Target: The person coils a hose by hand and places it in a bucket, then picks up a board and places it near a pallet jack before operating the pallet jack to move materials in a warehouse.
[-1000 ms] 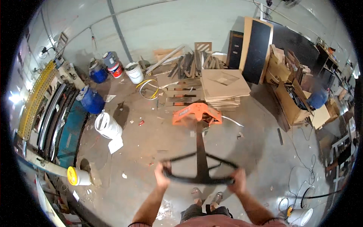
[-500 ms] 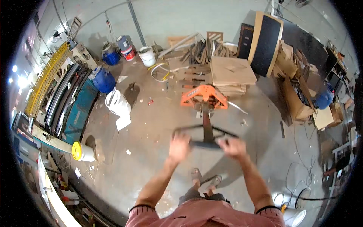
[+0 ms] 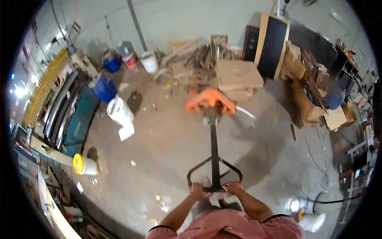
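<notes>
An orange pallet jack (image 3: 211,99) stands on the floor ahead of me. Its long black handle (image 3: 215,153) is tilted toward me and ends in a loop-shaped grip. My left hand (image 3: 198,191) is closed around the left part of the grip's lower bar, close to my waist. Around the right part of the same bar, my right hand (image 3: 233,187) is closed too. A stack of brown boards (image 3: 238,75) lies just beyond the jack, to its right.
Scrap wood (image 3: 203,55) is heaped along the far wall. White buckets (image 3: 120,111) and a blue drum (image 3: 104,88) stand at left, near a teal machine (image 3: 79,119). A yellow-lidded bucket (image 3: 84,164) sits nearer. Cardboard boxes (image 3: 308,103) and loose cables (image 3: 320,163) are at right.
Both hands have drawn the jack's handle down and back toward my body. The handle is now tilted lower, and my arms are more bent.
</notes>
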`<state>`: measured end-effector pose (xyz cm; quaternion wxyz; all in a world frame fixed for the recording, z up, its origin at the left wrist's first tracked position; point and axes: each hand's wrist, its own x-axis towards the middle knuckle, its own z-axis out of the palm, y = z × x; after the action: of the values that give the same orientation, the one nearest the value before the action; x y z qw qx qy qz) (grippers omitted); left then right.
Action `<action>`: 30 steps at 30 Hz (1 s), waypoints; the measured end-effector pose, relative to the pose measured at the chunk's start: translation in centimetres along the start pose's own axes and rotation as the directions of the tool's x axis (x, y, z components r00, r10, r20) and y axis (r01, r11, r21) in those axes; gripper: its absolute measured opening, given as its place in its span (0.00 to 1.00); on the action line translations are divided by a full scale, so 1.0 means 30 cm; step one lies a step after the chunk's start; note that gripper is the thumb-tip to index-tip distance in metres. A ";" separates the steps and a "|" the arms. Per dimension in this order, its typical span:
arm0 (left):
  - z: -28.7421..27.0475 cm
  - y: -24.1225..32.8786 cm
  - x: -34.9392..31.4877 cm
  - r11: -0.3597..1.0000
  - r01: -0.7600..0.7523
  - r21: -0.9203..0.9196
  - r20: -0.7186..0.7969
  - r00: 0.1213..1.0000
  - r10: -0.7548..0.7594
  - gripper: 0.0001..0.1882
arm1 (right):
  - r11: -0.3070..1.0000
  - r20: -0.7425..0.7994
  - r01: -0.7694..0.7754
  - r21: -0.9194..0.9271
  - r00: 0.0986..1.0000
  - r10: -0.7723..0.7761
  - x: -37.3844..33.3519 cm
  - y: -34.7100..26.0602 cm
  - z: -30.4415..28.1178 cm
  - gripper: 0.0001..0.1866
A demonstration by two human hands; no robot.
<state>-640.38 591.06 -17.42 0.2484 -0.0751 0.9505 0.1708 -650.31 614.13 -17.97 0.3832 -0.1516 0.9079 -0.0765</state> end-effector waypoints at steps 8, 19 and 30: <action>-0.916 0.233 0.256 0.988 -0.154 0.013 -0.813 0.573 0.100 0.22 | 0.933 -0.872 0.195 -0.303 0.337 -0.354 0.095 -0.083 -0.882 0.21; 0.105 -0.057 0.015 0.968 -0.232 -0.096 -0.436 0.884 0.169 0.16 | 0.984 -0.310 0.154 0.093 0.943 -0.118 0.020 0.080 0.152 0.27; -0.877 0.264 0.285 0.959 -0.255 -0.121 -0.844 0.534 0.036 0.14 | 0.961 -0.936 0.271 -0.048 0.323 -0.138 0.014 -0.132 -0.863 0.15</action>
<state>-661.34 588.41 2.11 -0.2590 -0.0954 0.9299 0.2432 -668.33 610.84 0.74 -0.2056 -0.1714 0.9306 -0.2497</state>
